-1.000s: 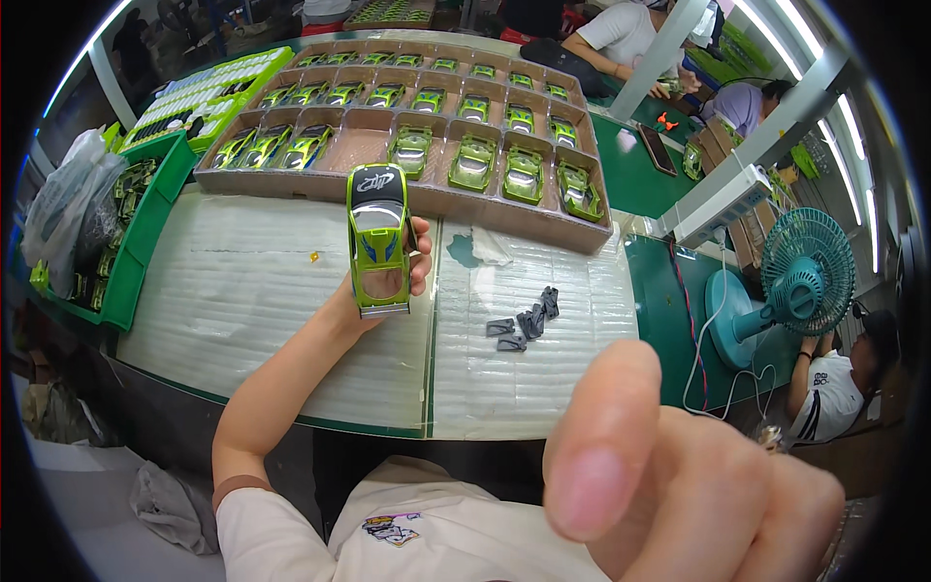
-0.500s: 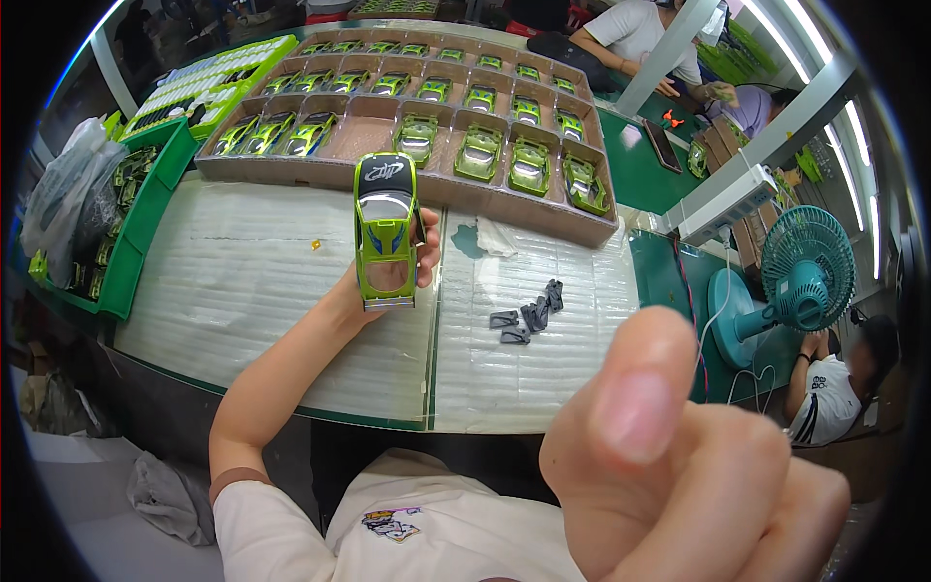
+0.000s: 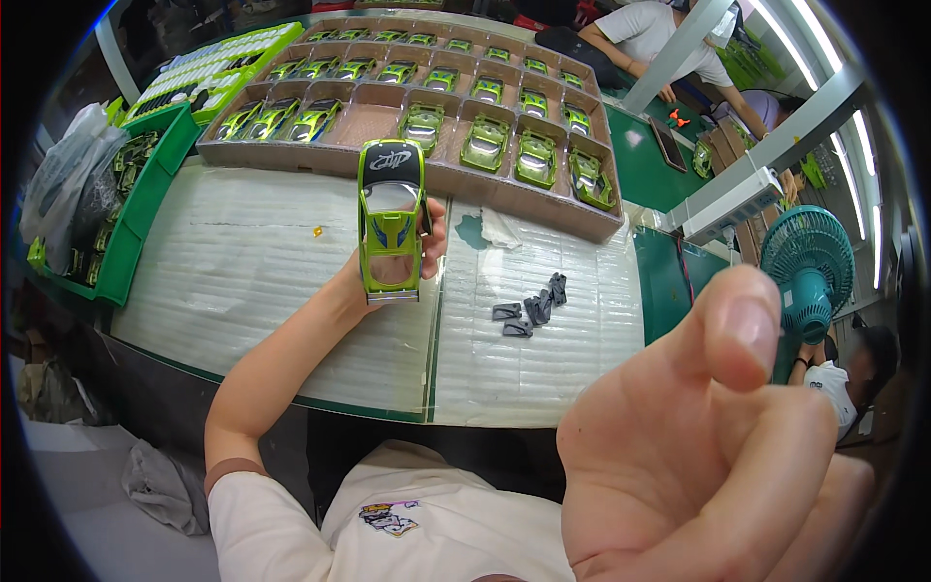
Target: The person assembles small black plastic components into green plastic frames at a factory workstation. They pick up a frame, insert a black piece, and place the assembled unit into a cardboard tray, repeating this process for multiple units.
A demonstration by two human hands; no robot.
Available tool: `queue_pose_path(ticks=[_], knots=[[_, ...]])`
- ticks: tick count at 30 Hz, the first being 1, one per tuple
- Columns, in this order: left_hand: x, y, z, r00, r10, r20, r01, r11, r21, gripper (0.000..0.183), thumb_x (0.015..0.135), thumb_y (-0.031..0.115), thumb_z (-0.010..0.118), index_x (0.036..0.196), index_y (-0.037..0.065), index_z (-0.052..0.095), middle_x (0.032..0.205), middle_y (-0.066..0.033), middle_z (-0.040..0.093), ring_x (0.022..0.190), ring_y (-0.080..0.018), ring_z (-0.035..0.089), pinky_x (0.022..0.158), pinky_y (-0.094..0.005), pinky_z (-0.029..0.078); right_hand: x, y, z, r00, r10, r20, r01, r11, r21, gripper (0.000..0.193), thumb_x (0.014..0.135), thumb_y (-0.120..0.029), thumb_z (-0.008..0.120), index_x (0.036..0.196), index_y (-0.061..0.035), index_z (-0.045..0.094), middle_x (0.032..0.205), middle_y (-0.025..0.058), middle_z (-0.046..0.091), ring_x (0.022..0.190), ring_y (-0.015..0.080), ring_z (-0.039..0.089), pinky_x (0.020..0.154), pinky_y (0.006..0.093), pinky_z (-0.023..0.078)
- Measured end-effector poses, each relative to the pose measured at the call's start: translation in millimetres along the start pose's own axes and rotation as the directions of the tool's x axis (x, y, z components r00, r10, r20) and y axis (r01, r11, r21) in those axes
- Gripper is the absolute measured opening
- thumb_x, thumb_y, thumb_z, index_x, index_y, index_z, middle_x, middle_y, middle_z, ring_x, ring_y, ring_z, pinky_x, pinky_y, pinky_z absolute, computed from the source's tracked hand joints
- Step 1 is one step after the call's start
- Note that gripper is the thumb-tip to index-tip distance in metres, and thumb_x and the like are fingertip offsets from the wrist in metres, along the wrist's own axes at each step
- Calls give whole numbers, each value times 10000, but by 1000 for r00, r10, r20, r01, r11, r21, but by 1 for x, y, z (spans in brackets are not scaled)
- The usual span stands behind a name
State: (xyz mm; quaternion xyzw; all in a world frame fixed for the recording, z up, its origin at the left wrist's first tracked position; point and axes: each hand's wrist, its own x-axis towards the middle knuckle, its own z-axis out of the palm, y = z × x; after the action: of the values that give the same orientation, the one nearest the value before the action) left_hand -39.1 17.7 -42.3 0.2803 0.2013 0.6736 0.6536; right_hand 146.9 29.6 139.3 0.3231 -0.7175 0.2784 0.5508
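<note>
My left hand (image 3: pixel 435 236) is closed around a lime-green toy car body (image 3: pixel 392 223) with a black, silver-marked panel at its far end. It is held above the pale padded work mat, just in front of the cardboard tray; most of my fingers are hidden behind it. Large and close at the lower right, my right hand (image 3: pixel 669 446) has its thumb raised away from loosely curled fingers, with nothing visible between them. Several small dark grey plastic parts (image 3: pixel 536 308) lie on the mat, between my two hands.
A divided cardboard tray (image 3: pixel 320 157) of similar car bodies spans the far side. Left of it are a green bin (image 3: pixel 160 209) with parts and a plastic bag (image 3: pixel 73 179). A teal fan (image 3: pixel 810 262) stands at right, near a metal post. Other people sit beyond and at right.
My right hand has shifted rightward, and its thumb has opened farther from the curled fingers. My left hand still holds the car body almost in place. The view has moved slightly.
</note>
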Motion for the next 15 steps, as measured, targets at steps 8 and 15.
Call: queue_pose_path(ticks=[8,15], knots=[[1,-2,6,997,74,-28,-75,997,-12,291,880,262,526,1072,44,538,847,-33,584,712,-116,560,597,-250,478,-40,61,-11,795,543,-270,-589,798,-130,391,755,-40,608,1104,-12,433,1049,111,495,939,185,530,832,303,431],[-5,-10,32,785,551,283,-255,-129,958,109,796,63,613,897,27,598,737,-72,560,583,-217,560,487,-306,438,-141,45,-5,207,977,45,-894,170,414,925,685,-109,759,1395,-40,170,1297,116,385,1226,220,374,967,343,379]])
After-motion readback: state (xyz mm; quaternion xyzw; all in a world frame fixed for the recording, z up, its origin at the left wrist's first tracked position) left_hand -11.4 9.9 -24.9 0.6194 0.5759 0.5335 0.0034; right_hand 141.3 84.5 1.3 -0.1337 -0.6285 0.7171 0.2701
